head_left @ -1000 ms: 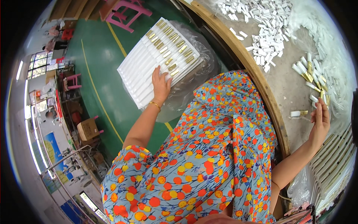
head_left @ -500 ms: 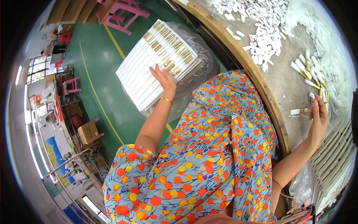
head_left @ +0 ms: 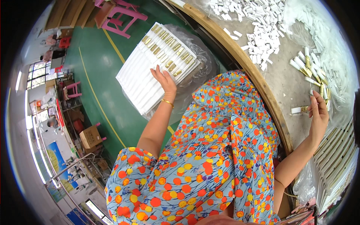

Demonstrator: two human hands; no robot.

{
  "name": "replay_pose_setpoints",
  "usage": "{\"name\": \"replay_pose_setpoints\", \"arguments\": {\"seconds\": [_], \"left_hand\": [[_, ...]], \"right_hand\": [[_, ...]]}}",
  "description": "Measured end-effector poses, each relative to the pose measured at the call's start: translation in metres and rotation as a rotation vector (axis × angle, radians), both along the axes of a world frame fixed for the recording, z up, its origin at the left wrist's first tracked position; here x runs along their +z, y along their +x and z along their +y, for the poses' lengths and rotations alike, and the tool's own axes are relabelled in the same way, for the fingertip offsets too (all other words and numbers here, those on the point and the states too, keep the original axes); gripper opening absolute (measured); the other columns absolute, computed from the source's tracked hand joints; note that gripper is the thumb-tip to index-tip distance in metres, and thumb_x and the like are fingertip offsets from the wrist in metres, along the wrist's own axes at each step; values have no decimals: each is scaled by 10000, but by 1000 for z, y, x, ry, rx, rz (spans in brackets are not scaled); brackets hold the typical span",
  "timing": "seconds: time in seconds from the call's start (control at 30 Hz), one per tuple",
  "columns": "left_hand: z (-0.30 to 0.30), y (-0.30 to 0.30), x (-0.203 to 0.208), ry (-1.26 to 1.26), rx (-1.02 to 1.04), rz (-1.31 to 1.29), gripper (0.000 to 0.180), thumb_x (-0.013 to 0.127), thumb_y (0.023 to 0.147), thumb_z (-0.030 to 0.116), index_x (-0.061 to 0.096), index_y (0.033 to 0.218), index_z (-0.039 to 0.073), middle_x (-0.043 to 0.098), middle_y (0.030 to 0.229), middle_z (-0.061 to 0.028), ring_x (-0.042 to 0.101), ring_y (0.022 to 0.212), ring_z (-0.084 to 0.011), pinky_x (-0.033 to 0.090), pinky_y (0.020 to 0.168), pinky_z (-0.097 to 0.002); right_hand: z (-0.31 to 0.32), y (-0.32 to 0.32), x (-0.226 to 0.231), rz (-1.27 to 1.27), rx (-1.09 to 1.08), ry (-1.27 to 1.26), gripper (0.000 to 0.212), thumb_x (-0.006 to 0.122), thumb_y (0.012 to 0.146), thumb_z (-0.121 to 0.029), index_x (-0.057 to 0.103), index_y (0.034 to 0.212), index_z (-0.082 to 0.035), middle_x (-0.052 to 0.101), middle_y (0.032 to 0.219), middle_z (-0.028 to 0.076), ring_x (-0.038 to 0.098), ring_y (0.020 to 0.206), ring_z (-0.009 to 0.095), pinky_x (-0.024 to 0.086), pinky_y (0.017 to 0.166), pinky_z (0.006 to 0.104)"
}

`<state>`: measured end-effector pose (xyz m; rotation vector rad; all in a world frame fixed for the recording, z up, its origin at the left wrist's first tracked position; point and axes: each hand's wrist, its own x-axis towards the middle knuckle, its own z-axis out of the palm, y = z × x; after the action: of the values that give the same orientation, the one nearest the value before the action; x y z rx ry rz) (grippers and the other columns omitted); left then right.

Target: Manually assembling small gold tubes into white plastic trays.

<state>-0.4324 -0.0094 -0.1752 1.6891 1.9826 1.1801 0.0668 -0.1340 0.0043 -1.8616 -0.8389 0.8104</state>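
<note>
L hand (head_left: 164,79) lies flat, fingers spread, palm down on the white ribbed plastic tray (head_left: 144,80) w/ a row of gold-and-white tubes (head_left: 167,56) slotted along its far end; tray sits on clear plastic wrap (head_left: 200,73) low at person's left, over the green floor (head_left: 101,67). L arm stretched out and down, gold bangle (head_left: 167,101) at wrist. R hand (head_left: 318,114) is raised over the grey worktop (head_left: 277,82), fingers loosely curled by a small white-gold tube (head_left: 300,110); cannot tell if it pinches it. Judgement: seat tubes one slot at a time, steady tray w/ flat palm, keep ends aligned. Pile of white caps (head_left: 255,22) farther back.
</note>
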Motion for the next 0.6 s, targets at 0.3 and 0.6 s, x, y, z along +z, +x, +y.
{"name": "replay_pose_setpoints", "arguments": {"seconds": [0.3, 0.6], "left_hand": [[1, 3, 0, -13, 10, -49, 494, 326, 950, 267, 275, 1319, -58, 20, 1422, -302, 39, 1341, -394, 85, 1073, -427], [7, 0, 4, -43, 6, -27, 484, 330, 949, 252, 278, 1315, -61, 0, 1421, -307, 38, 1338, -401, 88, 1074, -431]], "right_hand": [[2, -6, 0, -17, 12, -19, 280, 599, 856, -160, 600, 1092, -10, 580, 781, -22, 467, 613, 25, 320, 505, 168], [4, -8, -2, -28, 25, -33, 280, 601, 854, -175, 604, 1085, -17, 559, 725, -29, 471, 607, 26, 320, 497, 167]]}}
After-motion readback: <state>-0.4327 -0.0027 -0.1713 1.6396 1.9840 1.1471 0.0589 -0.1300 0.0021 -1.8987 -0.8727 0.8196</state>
